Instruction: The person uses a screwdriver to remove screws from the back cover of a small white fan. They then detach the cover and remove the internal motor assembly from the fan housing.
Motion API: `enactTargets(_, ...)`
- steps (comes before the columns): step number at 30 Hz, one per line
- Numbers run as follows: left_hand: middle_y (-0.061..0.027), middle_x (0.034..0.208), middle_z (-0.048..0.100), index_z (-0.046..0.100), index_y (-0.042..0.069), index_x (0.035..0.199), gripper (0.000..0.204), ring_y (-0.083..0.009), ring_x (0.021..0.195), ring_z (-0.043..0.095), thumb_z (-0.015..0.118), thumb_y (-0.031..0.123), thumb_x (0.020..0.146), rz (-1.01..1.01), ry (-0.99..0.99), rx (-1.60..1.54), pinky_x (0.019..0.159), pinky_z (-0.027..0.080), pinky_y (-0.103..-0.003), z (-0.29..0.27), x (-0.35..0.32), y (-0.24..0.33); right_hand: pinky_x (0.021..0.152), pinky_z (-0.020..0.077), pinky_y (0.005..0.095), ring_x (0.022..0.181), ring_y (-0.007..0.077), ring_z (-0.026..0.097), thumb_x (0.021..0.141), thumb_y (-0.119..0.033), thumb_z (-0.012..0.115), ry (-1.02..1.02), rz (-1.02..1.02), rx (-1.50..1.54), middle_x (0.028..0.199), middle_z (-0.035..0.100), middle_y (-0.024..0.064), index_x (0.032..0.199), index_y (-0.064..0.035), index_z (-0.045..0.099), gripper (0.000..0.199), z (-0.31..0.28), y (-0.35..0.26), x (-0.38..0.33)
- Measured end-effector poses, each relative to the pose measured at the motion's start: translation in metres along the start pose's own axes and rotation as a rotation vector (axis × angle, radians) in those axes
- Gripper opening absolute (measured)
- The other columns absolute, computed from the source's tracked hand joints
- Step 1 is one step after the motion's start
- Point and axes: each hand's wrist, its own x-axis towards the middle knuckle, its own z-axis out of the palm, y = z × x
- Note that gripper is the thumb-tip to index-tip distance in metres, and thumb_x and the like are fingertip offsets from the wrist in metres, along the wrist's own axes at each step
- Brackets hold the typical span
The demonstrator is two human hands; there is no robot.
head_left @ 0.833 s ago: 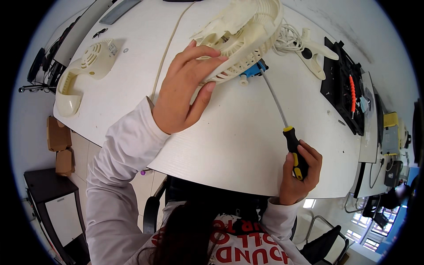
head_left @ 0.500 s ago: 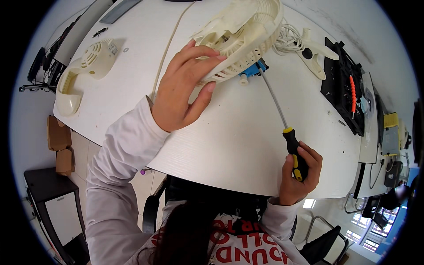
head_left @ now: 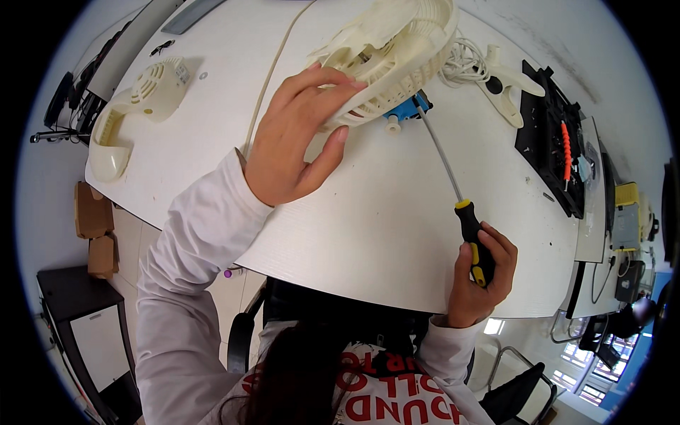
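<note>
My left hand (head_left: 297,134) grips the near left rim of a cream fan head (head_left: 400,74), fingers over the edge and thumb below it. The round slatted cage stands tilted at the top of the desk, with fan blades inside. Under its near edge sits a blue part (head_left: 409,108) with a small cream knob; the cage hides much of it. My right hand (head_left: 485,273) is wrapped around the black and yellow handle of a screwdriver (head_left: 440,156). The long shaft slants up and left, its tip at the blue part. Whether the tip sits in a screw, I cannot tell.
A curved cream fan housing (head_left: 152,95) lies at the left of the white desk (head_left: 354,234). Coiled white cable (head_left: 464,62) and a cream bracket (head_left: 506,92) are right of the fan head. Further right is a black tool case (head_left: 549,142) with an orange-handled tool (head_left: 566,151).
</note>
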Motion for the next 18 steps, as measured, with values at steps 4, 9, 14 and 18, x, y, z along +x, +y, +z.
enactTargets(4, -0.0113, 0.095, 0.054, 0.056, 0.004, 0.111, 0.044, -0.0301, 0.099, 0.047, 0.059, 0.0, 0.068, 0.032, 0.088, 0.191, 0.084, 0.039, -0.039, -0.003, 0.002, 0.001, 0.07, 0.0501, 0.027, 0.081, 0.0192, 0.06, 0.076, 0.005, 0.06, 0.004, -0.016, 0.005, 0.103, 0.058, 0.0135, 0.1, -0.0028, 0.056, 0.026, 0.001, 0.004, -0.001)
enactTargets(9, -0.0113, 0.092, 0.053, 0.059, 0.001, 0.103, 0.035, -0.0235, 0.085, 0.047, 0.062, 0.0, 0.069, -0.058, 0.028, 0.314, 0.075, 0.042, -0.033, -0.009, -0.001, 0.007, 0.061, 0.0495, 0.0238, 0.066, 0.0146, 0.059, 0.081, 0.002, 0.058, 0.006, -0.021, 0.037, 0.103, 0.057, 0.014, 0.102, -0.0008, 0.055, 0.021, 0.004, 0.009, -0.002)
enactTargets(14, -0.0076, 0.082, 0.054, 0.061, 0.004, 0.095, 0.028, -0.0174, 0.067, 0.049, 0.067, 0.003, 0.068, -0.135, 0.136, 0.072, 0.054, 0.039, -0.026, -0.006, -0.002, 0.002, 0.065, 0.0512, 0.0267, 0.078, 0.0199, 0.061, 0.078, 0.0, 0.062, 0.033, 0.126, 0.191, 0.101, 0.059, 0.0148, 0.099, -0.0012, 0.057, 0.022, 0.005, 0.008, -0.002)
enactTargets(18, -0.0054, 0.07, 0.052, 0.061, 0.004, 0.082, 0.017, -0.0152, 0.052, 0.046, 0.07, 0.007, 0.068, -0.153, 0.162, -0.006, 0.044, 0.035, -0.024, -0.007, -0.002, -0.004, 0.055, 0.0488, 0.0228, 0.063, 0.0144, 0.059, 0.081, -0.001, 0.059, 0.046, 0.179, 0.338, 0.1, 0.058, 0.0144, 0.1, 0.0008, 0.057, 0.019, 0.007, 0.005, -0.003)
